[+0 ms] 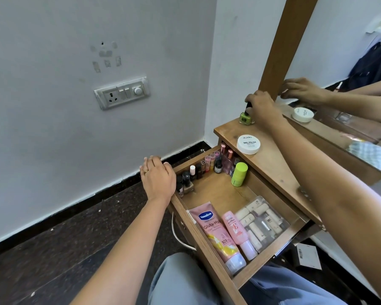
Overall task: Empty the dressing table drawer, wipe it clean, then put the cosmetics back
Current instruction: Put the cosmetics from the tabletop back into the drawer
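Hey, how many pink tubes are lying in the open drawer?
2. The Vaseline tube lies along the handle side of the drawer; the smaller pink tube lies beside it, next to the clear box. More might hide among the upright bottles.

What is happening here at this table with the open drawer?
The person's right hand grips a green nail polish bottle by its cap; it stands on the tabletop near a white tub. The left hand rests on the edge of the open drawer. A Vaseline tube, a pink bottle and a clear box lie inside.
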Motion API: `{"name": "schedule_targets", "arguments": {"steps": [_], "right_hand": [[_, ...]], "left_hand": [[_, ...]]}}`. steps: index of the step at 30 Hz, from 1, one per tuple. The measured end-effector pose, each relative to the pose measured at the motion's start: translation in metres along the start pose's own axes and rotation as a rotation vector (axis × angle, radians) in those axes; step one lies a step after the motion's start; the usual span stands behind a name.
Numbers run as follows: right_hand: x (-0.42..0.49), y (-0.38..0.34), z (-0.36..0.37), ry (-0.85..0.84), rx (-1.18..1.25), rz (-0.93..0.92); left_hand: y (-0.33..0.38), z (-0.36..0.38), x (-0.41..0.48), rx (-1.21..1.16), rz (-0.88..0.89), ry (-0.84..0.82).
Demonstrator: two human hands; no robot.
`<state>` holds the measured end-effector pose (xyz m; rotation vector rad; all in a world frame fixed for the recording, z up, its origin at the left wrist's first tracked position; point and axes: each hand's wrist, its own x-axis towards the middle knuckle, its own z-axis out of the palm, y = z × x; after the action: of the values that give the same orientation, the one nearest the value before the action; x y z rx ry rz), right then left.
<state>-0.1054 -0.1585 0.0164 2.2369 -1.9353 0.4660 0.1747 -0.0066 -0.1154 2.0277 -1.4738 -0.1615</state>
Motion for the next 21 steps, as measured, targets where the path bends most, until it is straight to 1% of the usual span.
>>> {"name": "schedule_targets", "arguments": {"steps": [2,5,9,12,13,15,17,21], "right_hand": [[-0.001,-0.004,0.001,0.026,0.043,0.03],[-0.002,-0.012,-0.002,0.015,0.111,0.053],[-0.007,-0.026,-0.028,0.079,0.237,-0.007],[-0.03,-0.049,-0.051,0.118,0.364,-0.071],[-0.041,-0.06,-0.054,0.09,0.388,-0.091],[-0.065,-0.078,-0.046,-0.029,0.399,-0.129],[-0.086,-0.093,-0.026,-0.155,0.396,-0.182],[-0.113,-0.11,0.023,-0.313,0.369,-0.199]], "left_hand": [[-0.001,0.0,0.001,0.004,-0.003,-0.003],[-0.001,0.0,0.001,0.008,0.003,-0.005],[0.0,0.0,0.001,0.002,-0.003,-0.003],[-0.002,0.002,0.001,-0.001,-0.006,-0.001],[-0.002,0.002,0.001,-0.004,-0.007,0.001],[-0.002,0.002,0.001,-0.006,-0.01,0.001],[-0.001,0.001,0.001,-0.003,-0.009,0.001],[0.001,0.0,0.0,0.002,-0.011,-0.005]]}}
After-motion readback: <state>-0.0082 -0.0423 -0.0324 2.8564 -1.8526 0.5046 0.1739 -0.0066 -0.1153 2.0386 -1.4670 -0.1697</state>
